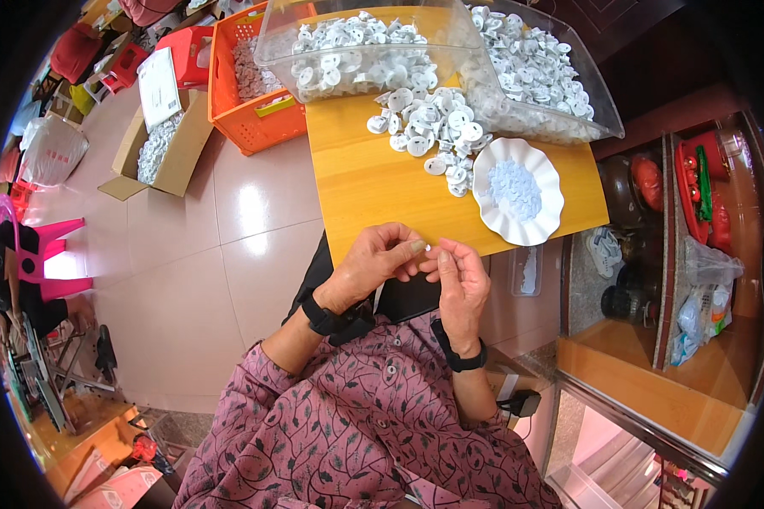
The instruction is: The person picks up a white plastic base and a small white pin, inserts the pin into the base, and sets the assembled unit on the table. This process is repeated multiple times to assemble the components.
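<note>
Just over the near edge of the table, my left hand (376,261) and my right hand (462,287) face each other with their fingertips almost meeting. A tiny white piece (428,248) shows between them, at the tips of my right fingers. My left thumb and forefinger are pinched together, and what lies inside that pinch is hidden. Beyond my hands, a loose pile of round white plastic parts (437,127) covers part of the yellow wooden table (356,182). To its right, a white scalloped plate (492,222) holds a heap of small pale bluish-white pieces (514,190).
Two clear bins, a left one (284,55) and a right one (607,119), hold more white parts at the table's back. An orange crate (229,123) and a cardboard box (193,140) stand left. Shelves (666,229) are on the right. Another person (38,310) sits far left.
</note>
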A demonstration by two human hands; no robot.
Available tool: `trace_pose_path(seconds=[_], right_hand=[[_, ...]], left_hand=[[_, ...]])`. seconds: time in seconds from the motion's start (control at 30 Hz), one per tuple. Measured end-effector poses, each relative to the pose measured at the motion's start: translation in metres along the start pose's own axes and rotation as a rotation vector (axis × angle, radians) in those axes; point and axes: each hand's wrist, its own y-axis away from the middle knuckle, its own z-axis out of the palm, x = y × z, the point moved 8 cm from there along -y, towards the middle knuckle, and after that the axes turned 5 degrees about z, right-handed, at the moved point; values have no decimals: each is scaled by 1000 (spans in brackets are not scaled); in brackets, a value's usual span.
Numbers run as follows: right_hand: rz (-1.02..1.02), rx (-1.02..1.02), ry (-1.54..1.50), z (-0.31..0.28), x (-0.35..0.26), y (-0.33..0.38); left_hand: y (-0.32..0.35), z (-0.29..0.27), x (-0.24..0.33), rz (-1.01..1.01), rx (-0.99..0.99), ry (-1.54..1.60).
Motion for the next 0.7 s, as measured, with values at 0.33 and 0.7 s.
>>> trace_pose_path(seconds=[0.33, 0.7], right_hand=[[-6, -45, 124, 0, 8, -4], [40, 85, 44, -14, 5, -3]], left_hand=[[-3, 8, 6, 18, -50, -22], [-56, 1, 45, 252, 48, -502]])
